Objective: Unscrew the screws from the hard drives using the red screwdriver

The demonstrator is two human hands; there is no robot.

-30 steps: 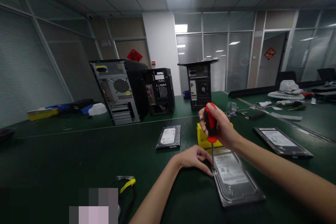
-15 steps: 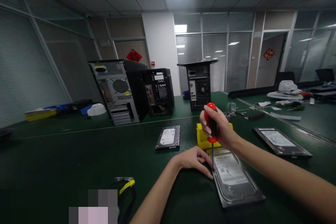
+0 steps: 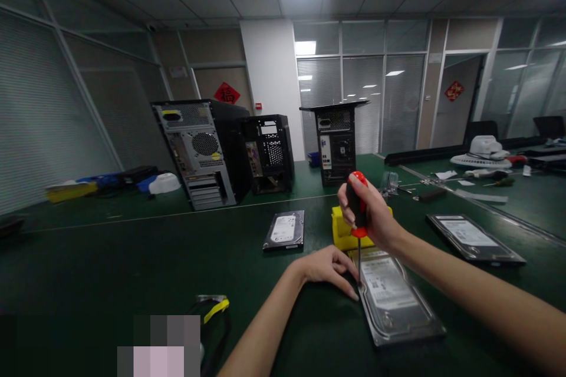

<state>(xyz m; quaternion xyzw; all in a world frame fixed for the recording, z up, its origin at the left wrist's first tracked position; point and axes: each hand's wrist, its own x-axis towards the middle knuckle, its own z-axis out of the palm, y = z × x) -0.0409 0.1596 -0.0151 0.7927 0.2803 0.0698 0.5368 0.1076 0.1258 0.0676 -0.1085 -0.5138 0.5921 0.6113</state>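
Observation:
A hard drive (image 3: 395,300) with a white label lies flat on the green table in front of me. My right hand (image 3: 374,215) is closed round the red and black handle of a screwdriver (image 3: 356,203), held upright with its thin shaft down at the drive's near left corner. My left hand (image 3: 329,268) rests on the table beside that corner, fingers curled, fingertips touching the drive's edge near the screwdriver tip. It holds nothing that I can make out. A yellow box (image 3: 342,232) sits just behind the drive.
A second hard drive (image 3: 285,230) lies further back, a third (image 3: 475,238) to the right. Three computer cases (image 3: 198,153) (image 3: 269,153) (image 3: 336,141) stand at the rear. A black and yellow strap (image 3: 214,312) lies near left. Tools and a white hat (image 3: 484,150) are far right.
My right hand has shifted its grip slightly on the screwdriver handle, which stays upright over the same corner. My left hand has kept its place.

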